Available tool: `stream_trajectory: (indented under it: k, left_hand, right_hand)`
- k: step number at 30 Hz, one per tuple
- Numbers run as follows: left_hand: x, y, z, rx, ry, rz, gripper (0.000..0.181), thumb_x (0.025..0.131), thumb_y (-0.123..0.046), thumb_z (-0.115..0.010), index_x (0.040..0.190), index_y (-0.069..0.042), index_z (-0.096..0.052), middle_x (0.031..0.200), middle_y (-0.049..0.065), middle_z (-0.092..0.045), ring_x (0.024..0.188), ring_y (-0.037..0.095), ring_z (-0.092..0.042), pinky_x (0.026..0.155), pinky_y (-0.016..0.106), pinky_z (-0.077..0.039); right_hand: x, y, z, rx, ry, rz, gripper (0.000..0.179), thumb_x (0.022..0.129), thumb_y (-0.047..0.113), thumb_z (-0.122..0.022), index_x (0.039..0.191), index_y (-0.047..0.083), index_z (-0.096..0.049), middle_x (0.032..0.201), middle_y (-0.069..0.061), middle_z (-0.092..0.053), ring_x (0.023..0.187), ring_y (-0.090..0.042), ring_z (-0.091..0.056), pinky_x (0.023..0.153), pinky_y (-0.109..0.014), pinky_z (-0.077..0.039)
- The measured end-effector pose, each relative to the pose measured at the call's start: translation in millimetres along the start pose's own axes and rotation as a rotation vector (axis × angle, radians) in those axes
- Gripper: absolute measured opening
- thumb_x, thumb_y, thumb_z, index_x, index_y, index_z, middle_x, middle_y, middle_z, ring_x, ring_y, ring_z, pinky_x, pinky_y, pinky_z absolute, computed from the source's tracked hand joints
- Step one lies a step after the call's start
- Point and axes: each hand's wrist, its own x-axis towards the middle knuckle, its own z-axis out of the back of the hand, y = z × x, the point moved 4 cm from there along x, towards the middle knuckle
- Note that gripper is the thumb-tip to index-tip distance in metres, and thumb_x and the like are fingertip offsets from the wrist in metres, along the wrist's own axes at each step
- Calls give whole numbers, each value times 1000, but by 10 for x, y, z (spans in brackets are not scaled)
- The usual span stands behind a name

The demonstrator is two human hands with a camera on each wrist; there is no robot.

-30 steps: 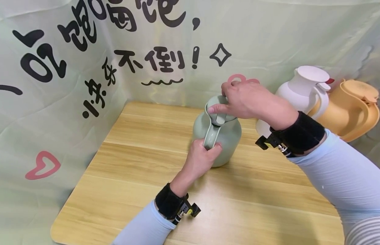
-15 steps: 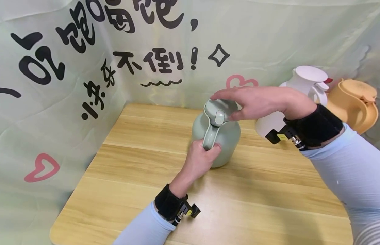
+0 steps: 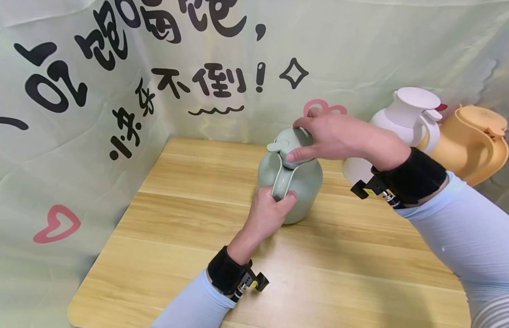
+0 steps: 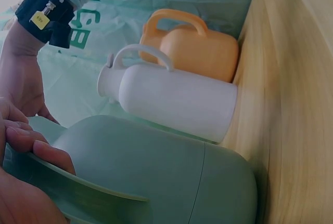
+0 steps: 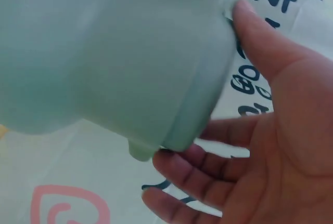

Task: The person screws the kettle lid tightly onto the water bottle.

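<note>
A sage-green thermos jug (image 3: 306,189) stands upright on the wooden table. My left hand (image 3: 266,210) grips its handle (image 3: 283,181), fingers wrapped round it in the left wrist view as well. My right hand (image 3: 338,133) holds the jug's round lid (image 3: 293,136) from the right side, thumb on the near edge and fingers on the far edge. The lid's small tab (image 3: 277,146) points left, away from the handle. In the right wrist view, the thumb and fingertips of the right hand (image 5: 291,125) sit round the lid's rim (image 5: 195,104).
Behind the right forearm stand a white jug (image 3: 403,119) and an orange jug (image 3: 469,146), close together. A printed cloth backdrop (image 3: 221,127) borders the wooden table (image 3: 176,218) at the back and left.
The right hand let its fingers spread and shifted right, then took hold of the lid again. The lid's tab has swung from facing the handle to the left. The left hand stays put.
</note>
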Motion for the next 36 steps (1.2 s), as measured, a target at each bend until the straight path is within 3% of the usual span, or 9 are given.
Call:
stream_trajectory:
  k: [6, 11, 16, 19, 22, 26, 29, 32, 36]
  left_hand:
    - [-1, -6, 3, 3, -1, -9, 38, 90, -28, -65, 60, -18, -44, 53, -10, -36, 51, 9, -38, 50, 29, -35]
    - [-9, -9, 0, -5, 6, -11, 40, 91, -26, -65, 59, -19, -43, 51, -10, -34, 49, 9, -37, 48, 29, -34]
    - [-12, -7, -4, -20, 13, 3, 37, 90, -25, -65, 59, -18, -46, 51, -10, -35, 48, 9, -37, 48, 29, -34]
    - [-9, -2, -3, -27, 11, 12, 33, 89, -25, -65, 61, -17, -49, 52, -9, -35, 49, 10, -37, 49, 29, -34]
    - [-7, 2, -5, -25, 10, 11, 33, 89, -25, -65, 61, -17, -51, 52, -9, -36, 49, 10, -38, 49, 30, -35]
    - [-6, 5, -5, -7, 8, 3, 36, 89, -27, -65, 60, -17, -47, 52, -10, -35, 49, 9, -37, 48, 30, -34]
    - [-5, 2, -3, 1, 7, 1, 37, 89, -27, -65, 60, -18, -45, 52, -10, -35, 50, 9, -37, 49, 29, -34]
    - [-1, -5, 2, -1, 6, 1, 37, 90, -27, -65, 60, -17, -45, 52, -10, -35, 50, 9, -37, 49, 30, -34]
    - [4, -1, 3, 0, 8, 3, 37, 89, -27, -64, 60, -17, -45, 52, -10, -34, 50, 10, -36, 49, 29, -34]
  right_hand:
    - [0, 17, -45, -70, -24, -93, 100, 84, 87, -60, 139, 4, -57, 135, -24, -47, 101, -46, -55, 89, -56, -47]
    - [-37, 14, -21, -38, -14, -58, 104, 83, 85, -64, 147, 4, -52, 139, -25, -49, 110, -47, -52, 94, -59, -47]
    - [-73, 25, 16, 94, 33, 127, 92, 91, 54, -79, 159, 8, -38, 146, -15, -54, 129, -34, -54, 108, -53, -45]
    - [-70, 51, 32, 152, 63, 218, 80, 92, 26, -76, 160, 9, -37, 142, -11, -59, 127, -26, -58, 111, -49, -45]
    - [-55, 67, 50, 162, 81, 239, 80, 88, 14, -72, 160, 8, -38, 134, -10, -64, 118, -23, -62, 110, -47, -46]
    - [-23, 70, 65, 76, 67, 153, 77, 92, 31, -73, 159, 12, -40, 123, -9, -68, 109, -26, -61, 95, -48, -43]
    - [5, 72, 66, -2, 33, 73, 82, 94, 54, -74, 157, 12, -44, 124, -14, -66, 124, -36, -51, 88, -54, -38]
    - [31, 77, 49, -58, 4, 14, 92, 91, 71, -68, 153, 7, -46, 136, -22, -59, 138, -42, -42, 95, -61, -39]
    - [50, 102, 7, -139, -39, -41, 97, 89, 83, -58, 141, 2, -52, 127, -26, -58, 118, -44, -56, 92, -59, -42]
